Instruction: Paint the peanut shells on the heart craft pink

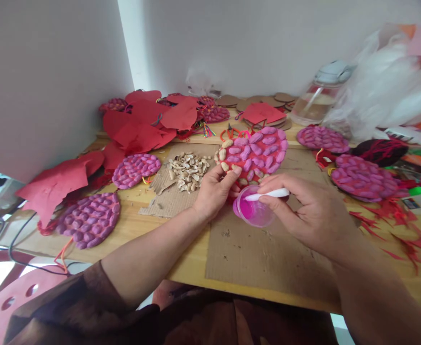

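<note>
My left hand (pixel 216 189) is closed on the edge of a red heart-shaped plaque (pixel 255 151) covered in peanut shells. Most of its shells are painted purple; those along the left edge and bottom are plain tan. Just below the plaque is a clear plastic cup (pixel 259 213) with bright magenta paint inside, tilted towards me. Whether my left fingers also support the cup is hidden. Between thumb and fingers, my right hand (pixel 300 206) grips a white-handled paintbrush (pixel 270 193), its tip inside the cup. The bristles are not clearly visible.
Loose peanut shells (pixel 189 170) lie on cardboard (pixel 268 258) to the left. Finished purple plaques (pixel 90 218) sit on both sides. Red paper cutouts (pixel 142 122) are piled at the back left. A lidded jug (pixel 318 93) and plastic bags (pixel 376 81) stand at the back right.
</note>
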`<state>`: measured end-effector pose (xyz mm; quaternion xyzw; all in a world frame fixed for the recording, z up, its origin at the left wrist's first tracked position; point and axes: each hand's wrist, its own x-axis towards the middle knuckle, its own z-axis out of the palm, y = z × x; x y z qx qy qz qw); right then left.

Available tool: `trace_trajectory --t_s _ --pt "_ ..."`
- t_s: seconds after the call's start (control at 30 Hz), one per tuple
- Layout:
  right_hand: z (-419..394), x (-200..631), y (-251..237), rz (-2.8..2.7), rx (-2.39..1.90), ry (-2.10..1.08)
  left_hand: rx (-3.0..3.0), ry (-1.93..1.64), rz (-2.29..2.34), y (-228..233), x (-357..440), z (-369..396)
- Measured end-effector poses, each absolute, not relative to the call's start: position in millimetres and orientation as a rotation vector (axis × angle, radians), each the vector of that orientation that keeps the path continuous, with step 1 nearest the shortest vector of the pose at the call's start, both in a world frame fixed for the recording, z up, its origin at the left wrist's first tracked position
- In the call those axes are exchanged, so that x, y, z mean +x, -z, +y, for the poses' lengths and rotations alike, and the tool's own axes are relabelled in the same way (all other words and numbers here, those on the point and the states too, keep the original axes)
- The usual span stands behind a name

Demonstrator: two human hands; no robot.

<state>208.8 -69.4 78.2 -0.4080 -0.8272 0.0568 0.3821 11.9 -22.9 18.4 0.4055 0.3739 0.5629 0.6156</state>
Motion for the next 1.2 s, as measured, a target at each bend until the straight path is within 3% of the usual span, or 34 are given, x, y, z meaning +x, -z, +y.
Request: trace_trajectory --t_s 0.3,0.9,1.2 --pt "-78 194 -87 -2.054 -0.840 0.005 0.713 -1.296 0.700 -26 17 -25" --pt "-77 185 -75 -2.070 -0.878 -0.095 0.517 -1.219 0.672 -35 19 -32" --pt "-77 187 -85 -2.050 -0.874 0.040 0.479 -1.256 0.684 -41 16 -27"
